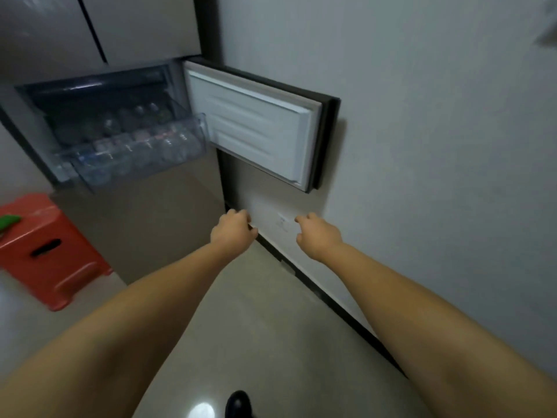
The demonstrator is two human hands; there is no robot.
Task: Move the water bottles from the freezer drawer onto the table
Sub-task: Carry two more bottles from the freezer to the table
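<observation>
The clear freezer drawer [200, 125] is pulled out of the fridge at the upper left. Several water bottles [141, 146] lie inside it, blurred through the plastic. The freezer door [253, 122] stands swung open against the right wall. My left hand [233, 230] and my right hand [318, 235] are stretched forward below the door, well below and right of the drawer. Both have loosely curled fingers and hold nothing. No table is in view.
A red plastic stool [51, 251] stands on the floor at the left, with a green object [9, 221] on top. The white wall [422, 146] runs along the right with a dark skirting [331, 303]. A dark shoe [238, 404] shows at the bottom.
</observation>
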